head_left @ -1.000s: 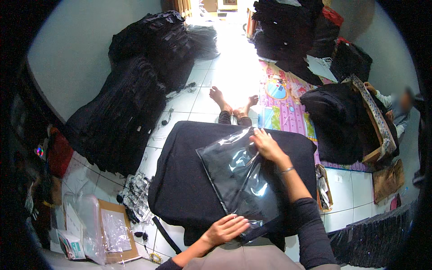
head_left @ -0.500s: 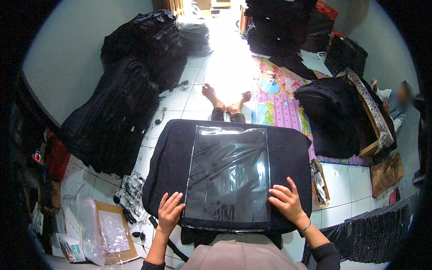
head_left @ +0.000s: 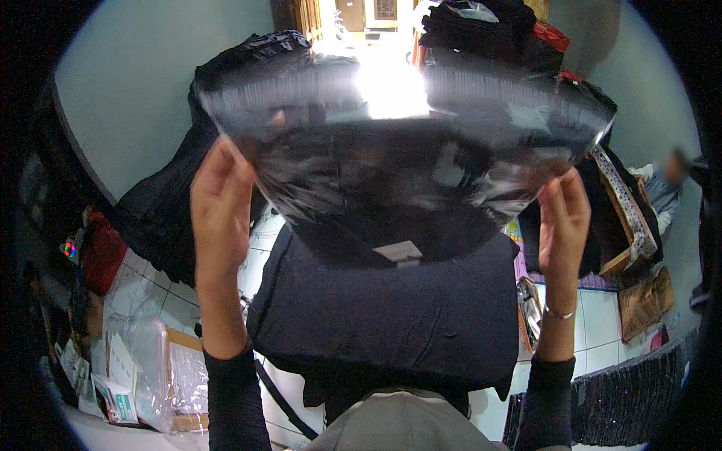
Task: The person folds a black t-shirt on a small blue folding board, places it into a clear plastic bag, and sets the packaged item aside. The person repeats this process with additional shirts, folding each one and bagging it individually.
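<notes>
My left hand (head_left: 219, 195) and my right hand (head_left: 562, 218) are raised wide apart, each pinching one side edge of a clear plastic bag (head_left: 406, 150). The bag is spread open between them, glossy and blurred by motion, with dark shapes showing through it. I cannot tell whether anything is inside. A small white label (head_left: 398, 252) shows at its lower part; whether it lies on the bag or behind it is unclear. Below the bag, a black cloth-covered pad (head_left: 391, 316) lies across in front of my lap.
Large piles of black fabric (head_left: 162, 203) stand at left and far right (head_left: 481, 37). A person (head_left: 662, 188) sits at the right by a wooden frame (head_left: 628, 210). Plastic packaging (head_left: 143, 361) lies lower left, with a row of black pieces (head_left: 617, 398) lower right.
The bag lay flat on the black pad with my open hands at its sides. Both hands now grip its edges and have lifted it up and away from me.
</notes>
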`<state>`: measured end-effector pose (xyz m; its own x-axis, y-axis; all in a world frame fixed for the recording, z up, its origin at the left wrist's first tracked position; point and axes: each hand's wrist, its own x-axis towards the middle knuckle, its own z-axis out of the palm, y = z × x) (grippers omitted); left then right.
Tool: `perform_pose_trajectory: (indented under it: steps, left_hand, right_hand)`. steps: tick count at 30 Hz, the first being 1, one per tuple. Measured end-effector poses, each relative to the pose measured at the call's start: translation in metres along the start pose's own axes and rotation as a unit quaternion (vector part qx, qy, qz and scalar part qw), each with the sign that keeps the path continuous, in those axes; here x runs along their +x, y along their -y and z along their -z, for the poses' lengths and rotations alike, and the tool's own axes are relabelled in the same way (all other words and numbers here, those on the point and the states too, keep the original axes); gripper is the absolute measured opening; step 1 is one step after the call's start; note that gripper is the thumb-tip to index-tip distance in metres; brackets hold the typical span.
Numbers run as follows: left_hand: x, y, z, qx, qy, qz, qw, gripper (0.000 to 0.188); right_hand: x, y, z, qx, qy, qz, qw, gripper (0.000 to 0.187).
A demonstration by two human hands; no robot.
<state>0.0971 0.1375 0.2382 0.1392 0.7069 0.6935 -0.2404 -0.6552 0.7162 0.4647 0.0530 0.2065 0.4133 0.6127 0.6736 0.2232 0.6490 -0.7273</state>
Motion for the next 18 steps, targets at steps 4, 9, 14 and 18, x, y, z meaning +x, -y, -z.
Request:
perform_pose_trajectory:
  steps: [4, 9, 14, 18]
  left_hand:
    - [0.033, -0.004, 0.001, -0.164, 0.095, 0.09, 0.978, 0.018]
    - [0.015, 0.038, 0.0, -0.131, 0.029, 0.238, 0.962, 0.016]
    - [-0.021, 0.039, 0.019, -0.007, 0.085, 0.099, 0.991, 0.012]
    - [-0.03, 0.05, 0.056, 0.01, 0.624, 0.254, 0.739, 0.039]
  right_hand:
    - [0.008, 0.01, -0.008, 0.1, 0.011, -0.069, 0.992, 0.007]
    - [-0.007, -0.015, -0.012, 0.066, 0.032, -0.216, 0.974, 0.007]
    - [-0.029, -0.018, 0.039, 0.049, 0.125, -0.202, 0.97, 0.009]
    - [-0.033, -0.029, 0.079, -0.015, 0.531, -0.252, 0.809, 0.013]
